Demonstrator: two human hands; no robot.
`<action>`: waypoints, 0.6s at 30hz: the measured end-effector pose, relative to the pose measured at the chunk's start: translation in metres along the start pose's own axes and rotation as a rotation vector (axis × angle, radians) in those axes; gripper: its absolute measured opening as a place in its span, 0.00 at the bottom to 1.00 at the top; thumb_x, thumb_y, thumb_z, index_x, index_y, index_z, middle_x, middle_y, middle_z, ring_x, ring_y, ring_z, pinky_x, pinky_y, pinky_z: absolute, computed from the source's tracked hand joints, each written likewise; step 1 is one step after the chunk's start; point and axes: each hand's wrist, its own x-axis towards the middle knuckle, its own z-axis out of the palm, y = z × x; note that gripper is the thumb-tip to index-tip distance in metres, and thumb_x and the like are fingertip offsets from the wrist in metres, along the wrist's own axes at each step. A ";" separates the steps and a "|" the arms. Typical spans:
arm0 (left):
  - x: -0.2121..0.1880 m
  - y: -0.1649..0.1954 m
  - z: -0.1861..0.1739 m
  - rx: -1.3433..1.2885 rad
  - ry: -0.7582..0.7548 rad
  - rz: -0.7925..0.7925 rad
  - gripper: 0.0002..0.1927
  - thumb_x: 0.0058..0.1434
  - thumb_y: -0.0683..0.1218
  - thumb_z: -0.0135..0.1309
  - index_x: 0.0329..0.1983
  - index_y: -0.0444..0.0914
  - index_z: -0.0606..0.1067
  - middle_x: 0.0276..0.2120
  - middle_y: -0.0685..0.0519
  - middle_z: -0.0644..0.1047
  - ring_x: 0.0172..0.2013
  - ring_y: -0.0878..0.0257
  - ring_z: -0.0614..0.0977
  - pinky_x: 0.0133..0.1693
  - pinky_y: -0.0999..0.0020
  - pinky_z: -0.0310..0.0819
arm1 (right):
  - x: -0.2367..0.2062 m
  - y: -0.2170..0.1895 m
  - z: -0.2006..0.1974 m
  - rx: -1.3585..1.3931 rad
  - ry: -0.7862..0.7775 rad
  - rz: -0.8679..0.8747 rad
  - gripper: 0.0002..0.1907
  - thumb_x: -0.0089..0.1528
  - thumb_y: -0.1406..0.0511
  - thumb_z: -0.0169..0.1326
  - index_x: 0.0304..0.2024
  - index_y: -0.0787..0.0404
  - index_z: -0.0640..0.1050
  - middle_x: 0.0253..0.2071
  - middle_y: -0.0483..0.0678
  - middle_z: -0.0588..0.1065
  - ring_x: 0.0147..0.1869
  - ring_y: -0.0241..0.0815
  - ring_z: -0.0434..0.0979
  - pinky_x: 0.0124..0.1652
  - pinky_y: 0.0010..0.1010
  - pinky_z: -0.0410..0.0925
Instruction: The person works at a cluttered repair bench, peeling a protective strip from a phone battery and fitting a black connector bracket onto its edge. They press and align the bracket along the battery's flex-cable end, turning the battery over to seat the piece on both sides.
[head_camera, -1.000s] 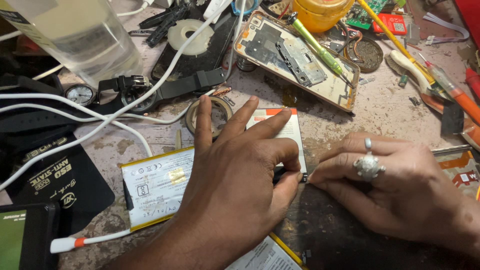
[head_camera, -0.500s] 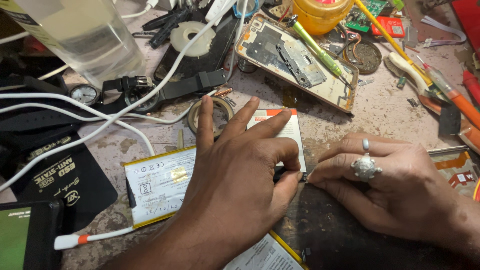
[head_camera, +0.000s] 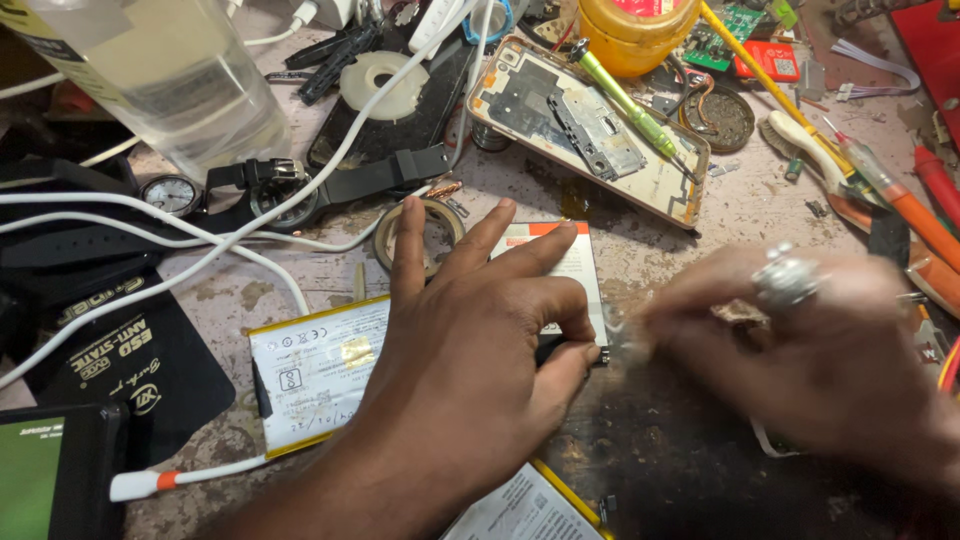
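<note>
Fingers of the left hand lie spread and flat, pressing down on a white rectangular battery pack with an orange strip along its top edge; the thumb tip pinches a small dark part at the pack's lower right corner. The pack rests flat on the worn grey bench, mostly covered by the palm.

Just to the right, the right hand, blurred and wearing a large silver ring, reaches its fingertips toward that same corner; whether they grip anything cannot be told through the blur.

Left of the left hand, touching its wrist side, lies a second flat battery, white-labelled with a yellow rim. Above the spread fingers sits a small ring-shaped roll of tape. Farther up, an opened phone with a gold frame and exposed boards lies tilted, a green-handled screwdriver across it. White cables cross a black wristwatch, and a clear plastic bottle stands at the upper left.
</note>
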 end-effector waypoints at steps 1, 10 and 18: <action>0.000 -0.001 0.000 -0.014 0.001 0.010 0.04 0.54 0.49 0.60 0.28 0.45 0.80 0.64 0.42 0.72 0.70 0.36 0.58 0.66 0.27 0.18 | 0.000 -0.001 -0.002 0.005 0.063 0.240 0.07 0.61 0.65 0.63 0.42 0.57 0.83 0.34 0.45 0.82 0.29 0.36 0.80 0.24 0.26 0.71; 0.005 -0.011 -0.022 0.125 0.025 -0.017 0.14 0.62 0.51 0.58 0.48 0.42 0.78 0.67 0.40 0.71 0.72 0.41 0.59 0.69 0.31 0.26 | 0.006 0.003 -0.009 -0.010 0.229 0.464 0.10 0.65 0.68 0.61 0.48 0.65 0.82 0.36 0.51 0.83 0.35 0.35 0.82 0.33 0.26 0.74; 0.002 -0.031 -0.027 0.235 -0.228 0.128 0.45 0.55 0.62 0.63 0.68 0.36 0.61 0.66 0.36 0.64 0.72 0.40 0.53 0.64 0.25 0.20 | 0.009 0.023 -0.011 0.060 0.105 0.649 0.10 0.60 0.68 0.60 0.44 0.62 0.84 0.33 0.48 0.85 0.33 0.32 0.80 0.32 0.27 0.74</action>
